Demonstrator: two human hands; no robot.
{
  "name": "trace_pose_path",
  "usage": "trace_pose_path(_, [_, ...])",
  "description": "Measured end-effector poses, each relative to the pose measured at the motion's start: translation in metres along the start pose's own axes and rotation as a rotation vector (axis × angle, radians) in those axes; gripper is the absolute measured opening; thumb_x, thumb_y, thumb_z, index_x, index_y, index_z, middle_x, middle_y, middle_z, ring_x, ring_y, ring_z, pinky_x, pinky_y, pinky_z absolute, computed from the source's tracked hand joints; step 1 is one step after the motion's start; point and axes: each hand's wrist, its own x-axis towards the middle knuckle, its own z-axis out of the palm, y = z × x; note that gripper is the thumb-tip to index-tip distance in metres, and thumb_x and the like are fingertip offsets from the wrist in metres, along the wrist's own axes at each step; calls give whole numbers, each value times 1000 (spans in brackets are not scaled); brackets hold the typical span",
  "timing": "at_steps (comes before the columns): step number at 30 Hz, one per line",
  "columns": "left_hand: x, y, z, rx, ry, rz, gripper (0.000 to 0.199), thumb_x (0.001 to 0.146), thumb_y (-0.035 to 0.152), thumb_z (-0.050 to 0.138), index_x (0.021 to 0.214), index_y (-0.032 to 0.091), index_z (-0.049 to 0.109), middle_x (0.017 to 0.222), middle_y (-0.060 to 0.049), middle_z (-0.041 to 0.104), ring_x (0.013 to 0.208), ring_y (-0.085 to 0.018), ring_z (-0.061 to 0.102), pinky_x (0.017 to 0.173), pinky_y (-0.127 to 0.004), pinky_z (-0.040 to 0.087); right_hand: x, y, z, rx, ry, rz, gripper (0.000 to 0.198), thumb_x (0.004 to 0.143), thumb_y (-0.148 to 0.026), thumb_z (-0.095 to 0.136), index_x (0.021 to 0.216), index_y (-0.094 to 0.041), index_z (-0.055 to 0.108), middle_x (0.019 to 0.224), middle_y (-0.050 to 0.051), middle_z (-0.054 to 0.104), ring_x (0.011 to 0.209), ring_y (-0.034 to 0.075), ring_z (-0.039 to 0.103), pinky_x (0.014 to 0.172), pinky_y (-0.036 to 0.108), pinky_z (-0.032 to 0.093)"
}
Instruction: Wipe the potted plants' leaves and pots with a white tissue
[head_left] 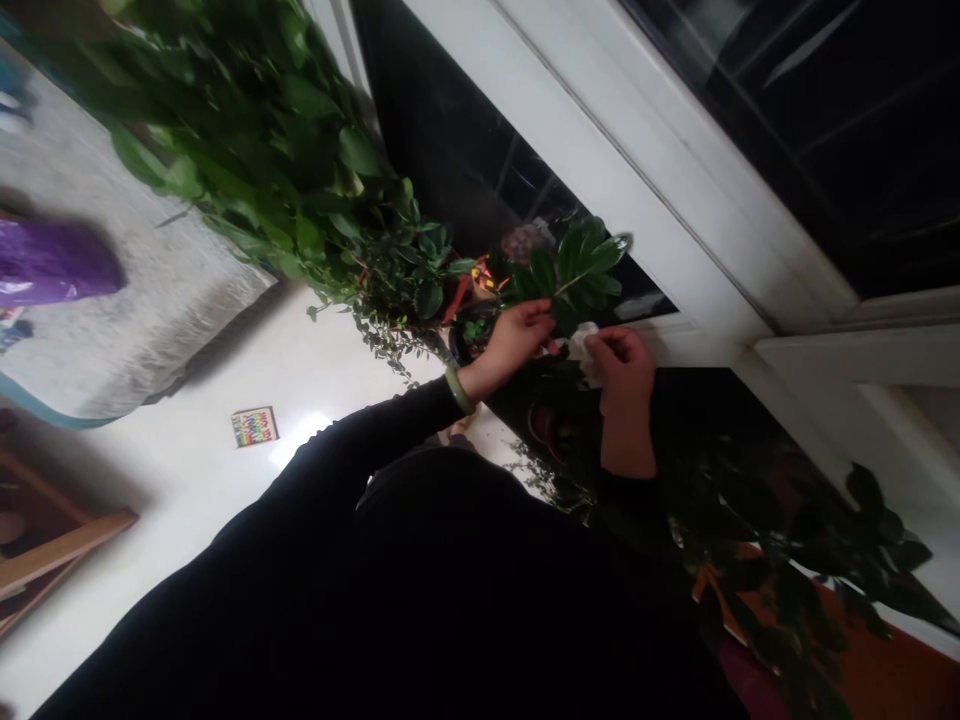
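Note:
My left hand (517, 342), a green bangle (459, 390) around its wrist, pinches the stem of a leafy branch (581, 265). Its glossy dark green leaflets spread out beyond my fingers toward the glass. Close beside it, my right hand (628, 365) is closed on a crumpled white tissue (585, 352), which hangs just below the leaves. Under my left hand the dark rim of a plant pot (456, 345) shows in part. A small red and yellow ornament (487, 275) sits behind the hands among the plants.
Dense foliage (262, 130) fills the upper left. A white-framed glass door (600, 130) stands behind the plants. More potted leaves (795, 530) are at the lower right. A bed or couch with a grey cover (165, 300), a purple bag (56, 262) and a colourful book (255, 426) lie leftward.

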Motion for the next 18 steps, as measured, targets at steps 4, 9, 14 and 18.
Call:
trace_pose_path(4, [-3,-4,-3,-9,2,25,23,99,12,70,122,13,75,103,-5,88,52,-4,58,53,-20,41,24,8,9,183,138,12,45,59,-53,83,88,-26,62,88,0,68,83,17,62,79,33,54])
trace_pose_path(9, [1,-9,-22,67,113,176,15,99,8,63,105,16,74,83,1,78,64,-7,60,68,-19,48,36,22,16,238,73,74,46,59,-54,77,92,-28,58,98,7,71,94,24,66,88,43,58])
trace_pose_path(14, [17,-22,-46,259,259,253,24,89,1,68,105,17,75,101,-3,80,90,-12,70,89,-22,52,40,30,19,164,-5,67,46,62,-58,75,94,-31,56,97,6,71,88,24,63,81,43,55])
trace_pose_path(18, [25,-37,-48,383,187,288,36,86,0,69,117,17,78,122,-8,83,96,-15,73,96,-26,54,45,32,22,114,-32,23,46,68,-63,71,99,-32,57,98,5,70,90,23,63,81,41,53])
